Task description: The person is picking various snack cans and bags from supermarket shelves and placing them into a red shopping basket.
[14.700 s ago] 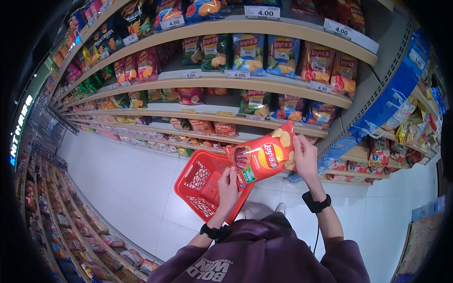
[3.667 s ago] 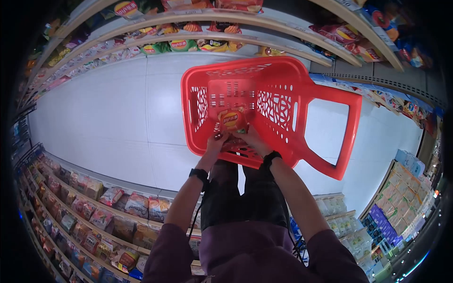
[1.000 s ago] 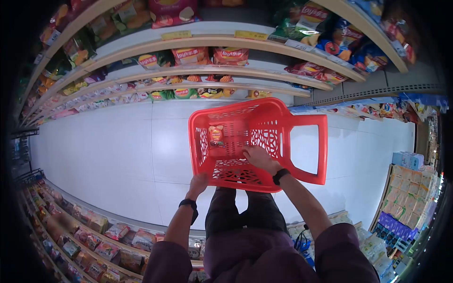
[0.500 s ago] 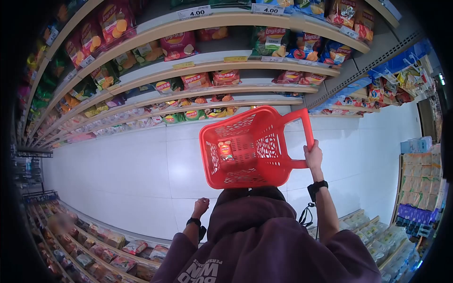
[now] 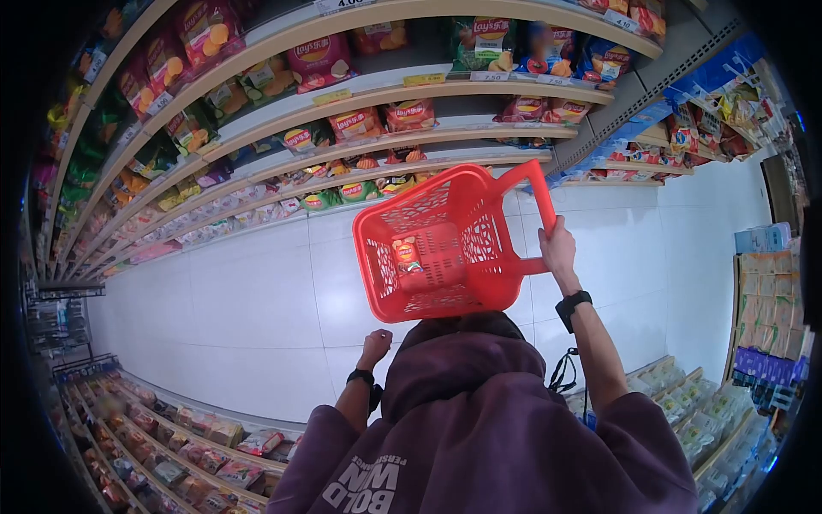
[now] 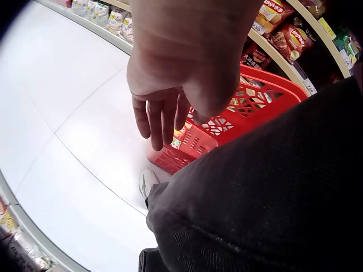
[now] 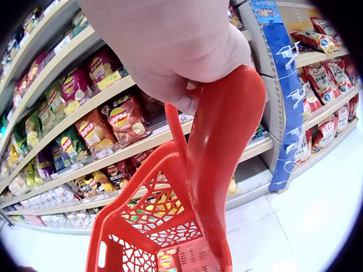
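Observation:
My right hand (image 5: 558, 247) grips the long handle (image 5: 539, 197) of a red plastic shopping basket (image 5: 505, 295). In the right wrist view, the fingers of that hand (image 7: 176, 48) wrap over the handle's end (image 7: 224, 133). A red bag of Lay's chips (image 5: 407, 254) lies at the bottom of the basket, near its left end. My left hand (image 5: 377, 344) hangs beside my body, left of the basket, holding nothing. The left wrist view shows its fingers loosely bent downward (image 6: 164, 110), with the basket's perforated wall (image 6: 249, 105) behind.
Shelves of chip bags (image 5: 355, 124) run along the far side, with price tags (image 5: 492, 76) on their edges. Low shelves of packaged food (image 5: 205, 428) stand behind me on the left. Pale floor tiles (image 5: 231, 300) lie between. Blue shelf-end strips (image 7: 288, 107) are at the right.
Both hands held the chip bag earlier; it now lies in the basket. My right hand moved from inside the basket to its handle, and my left hand left the rim.

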Available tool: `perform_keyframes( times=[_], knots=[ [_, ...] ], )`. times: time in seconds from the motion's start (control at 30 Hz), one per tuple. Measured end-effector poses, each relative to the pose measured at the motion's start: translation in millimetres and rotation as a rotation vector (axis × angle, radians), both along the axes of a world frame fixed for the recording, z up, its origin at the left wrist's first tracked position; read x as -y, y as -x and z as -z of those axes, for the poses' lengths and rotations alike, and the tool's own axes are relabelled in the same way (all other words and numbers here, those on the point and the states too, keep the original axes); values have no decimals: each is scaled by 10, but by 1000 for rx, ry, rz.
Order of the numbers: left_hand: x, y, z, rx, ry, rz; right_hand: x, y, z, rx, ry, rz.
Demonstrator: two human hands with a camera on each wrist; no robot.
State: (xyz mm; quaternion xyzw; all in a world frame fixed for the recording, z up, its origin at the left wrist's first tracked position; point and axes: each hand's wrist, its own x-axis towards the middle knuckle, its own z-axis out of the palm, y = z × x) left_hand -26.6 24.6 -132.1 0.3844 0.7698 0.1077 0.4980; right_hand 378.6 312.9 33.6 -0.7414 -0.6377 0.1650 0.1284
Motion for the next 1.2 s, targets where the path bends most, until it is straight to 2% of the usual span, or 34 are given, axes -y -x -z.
perform_keyframes(
  times=[0.17,0.27,0.5,0.63,0.83,0.93,1.2],
  knots=[
    [-111,3,35,11,-142,-12,31,221,-45,-6,19,-10],
    [-89,-13,22,49,-121,-70,15,294,-41,7,-10,-35],
    [202,-22,-16,-5,-17,-53,-47,340,-51,25,-16,-68],
    [402,-47,-134,-101,8,38,-36,339,-56,25,-43,-78],
    [525,-41,-22,-166,-34,94,-30,346,-50,39,-59,-71],
    [394,-80,-187,-109,-11,46,-30,336,-7,40,-58,-60],
    [181,-99,-96,-24,-28,-17,-7,384,-49,75,-54,-49]
  ],
)
